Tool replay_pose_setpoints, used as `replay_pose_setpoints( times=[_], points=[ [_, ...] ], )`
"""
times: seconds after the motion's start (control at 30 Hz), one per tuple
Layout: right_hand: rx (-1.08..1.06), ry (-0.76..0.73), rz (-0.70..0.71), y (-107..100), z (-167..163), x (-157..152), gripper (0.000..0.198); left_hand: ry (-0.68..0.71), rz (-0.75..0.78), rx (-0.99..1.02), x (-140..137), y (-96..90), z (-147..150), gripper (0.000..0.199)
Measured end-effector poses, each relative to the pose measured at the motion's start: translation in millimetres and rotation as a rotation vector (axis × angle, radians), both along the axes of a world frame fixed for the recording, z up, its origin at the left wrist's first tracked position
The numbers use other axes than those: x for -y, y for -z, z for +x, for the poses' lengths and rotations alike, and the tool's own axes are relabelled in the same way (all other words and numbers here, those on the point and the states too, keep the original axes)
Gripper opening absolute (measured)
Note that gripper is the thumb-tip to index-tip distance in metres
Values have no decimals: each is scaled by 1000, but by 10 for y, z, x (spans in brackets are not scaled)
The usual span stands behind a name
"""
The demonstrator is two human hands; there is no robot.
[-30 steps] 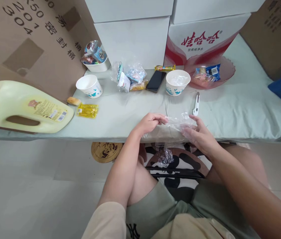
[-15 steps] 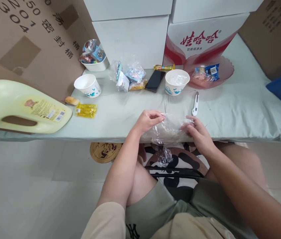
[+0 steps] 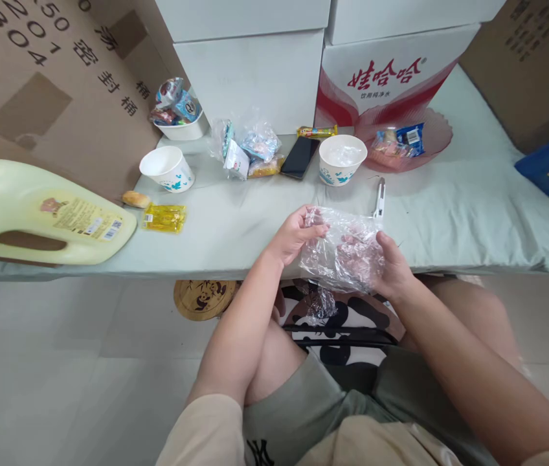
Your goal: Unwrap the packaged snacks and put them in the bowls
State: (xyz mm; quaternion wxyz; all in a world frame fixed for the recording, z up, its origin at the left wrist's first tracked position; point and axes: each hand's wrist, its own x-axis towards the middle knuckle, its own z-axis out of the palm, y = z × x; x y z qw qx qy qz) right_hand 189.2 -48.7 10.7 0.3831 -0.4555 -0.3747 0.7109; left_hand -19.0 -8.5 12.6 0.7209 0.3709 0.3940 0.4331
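Both hands hold a sheet of crinkled clear plastic film (image 3: 340, 249) over the table's front edge. Whether it is a bag or a flat sheet I cannot tell. My left hand (image 3: 296, 236) pinches its left side between thumb and fingers. On the right side, the thumb of my right hand (image 3: 393, 265) is at the film's edge, while its fingers show blurred through the plastic. Crumpled plastic (image 3: 322, 304) hangs below. Just beyond the film lies a white utility knife (image 3: 380, 197). A paper cup (image 3: 342, 162) with clear plastic inside stands further back.
Left on the table are another paper cup (image 3: 168, 169), a yellow packet (image 3: 164, 219), a bread roll (image 3: 135, 199) and a large jug (image 3: 46, 213). Behind lie wrapped snacks (image 3: 259, 142), a phone (image 3: 300, 157) and a pink bowl (image 3: 437, 139). White boxes (image 3: 250, 84) line the back.
The film has been raised and spread wider between my hands, its surface now facing me. My right hand has turned, with its fingers behind the plastic.
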Motion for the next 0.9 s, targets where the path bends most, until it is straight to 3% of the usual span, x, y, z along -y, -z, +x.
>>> replay_pose_setpoints(
  times=[0.13,0.27,0.4,0.5,0.7,0.83,0.9],
  points=[
    [95,29,62,24,-67,32,41,-91,110,33,-22,-10,-56,54],
    [80,181,169,-35,-151,54,25,25,111,99,20,-70,-131,50],
    [45,202,65,-50,-168,67,34,244,25,-74,53,-69,-110,24],
    [21,119,-24,2,-123,80,45,282,29,-200,60,-72,-112,17],
    [141,82,86,57,-15,110,32,307,48,-216,76,-148,-249,33],
    [169,289,199,62,3,120,28,330,21,-320,87,-180,-292,24],
    [134,324,203,79,12,124,27,359,16,-353,90,-185,-293,21]
  ],
)
